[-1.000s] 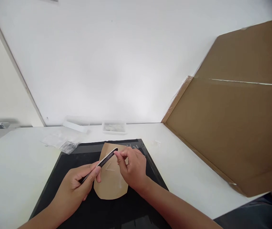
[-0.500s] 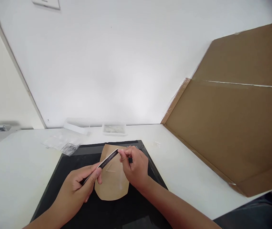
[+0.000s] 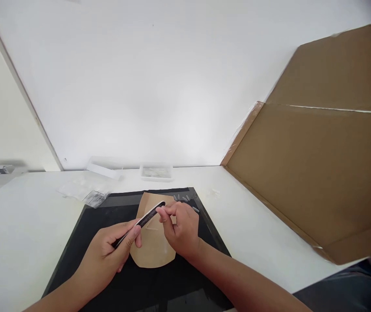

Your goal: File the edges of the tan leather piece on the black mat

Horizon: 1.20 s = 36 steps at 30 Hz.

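Observation:
My left hand (image 3: 113, 247) is closed around a slim nail file (image 3: 147, 217), dark on its face with a pale edge and a rounded tip. The file slants up to the right. Near that tip, the thumb and forefinger of my right hand (image 3: 181, 225) are pinched together; whatever lies between them is too small to make out. Below the hands lies a tan sheet (image 3: 152, 253) with rounded lower corners, bearing a faint clear angled outline. It rests on a black mat (image 3: 133, 286). Several small clear slivers (image 3: 185, 198) lie on the mat just beyond my right hand.
A shallow clear tray (image 3: 155, 172) of pale pieces stands by the wall. Left of it are a clear box (image 3: 104, 170) and clear plastic bags (image 3: 84, 193). An opened cardboard panel (image 3: 309, 173) leans along the right side of the white table (image 3: 12, 247).
My right hand's fingertips have slid slightly down and left along the file, so its rounded tip now shows. The view has tilted slightly.

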Motion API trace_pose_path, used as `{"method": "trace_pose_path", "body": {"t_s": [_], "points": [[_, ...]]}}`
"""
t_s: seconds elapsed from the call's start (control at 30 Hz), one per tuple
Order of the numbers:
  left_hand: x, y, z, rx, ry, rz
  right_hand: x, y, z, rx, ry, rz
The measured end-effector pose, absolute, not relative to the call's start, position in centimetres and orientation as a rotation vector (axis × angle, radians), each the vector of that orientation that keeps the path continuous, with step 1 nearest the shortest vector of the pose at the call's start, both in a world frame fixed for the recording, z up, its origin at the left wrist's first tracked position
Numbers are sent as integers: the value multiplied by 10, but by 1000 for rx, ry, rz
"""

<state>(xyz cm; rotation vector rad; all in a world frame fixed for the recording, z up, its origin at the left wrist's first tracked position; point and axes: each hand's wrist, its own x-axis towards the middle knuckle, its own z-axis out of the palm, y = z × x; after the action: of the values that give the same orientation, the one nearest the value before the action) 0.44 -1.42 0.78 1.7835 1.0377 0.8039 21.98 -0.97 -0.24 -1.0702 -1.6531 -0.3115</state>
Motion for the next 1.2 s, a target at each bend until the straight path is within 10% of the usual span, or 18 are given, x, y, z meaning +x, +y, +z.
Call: {"method": "trace_pose_path", "body": {"t_s": [1.2], "points": [[5, -12, 12, 1812, 1093, 787, 230, -4, 3, -1054, -1776, -242]]}}
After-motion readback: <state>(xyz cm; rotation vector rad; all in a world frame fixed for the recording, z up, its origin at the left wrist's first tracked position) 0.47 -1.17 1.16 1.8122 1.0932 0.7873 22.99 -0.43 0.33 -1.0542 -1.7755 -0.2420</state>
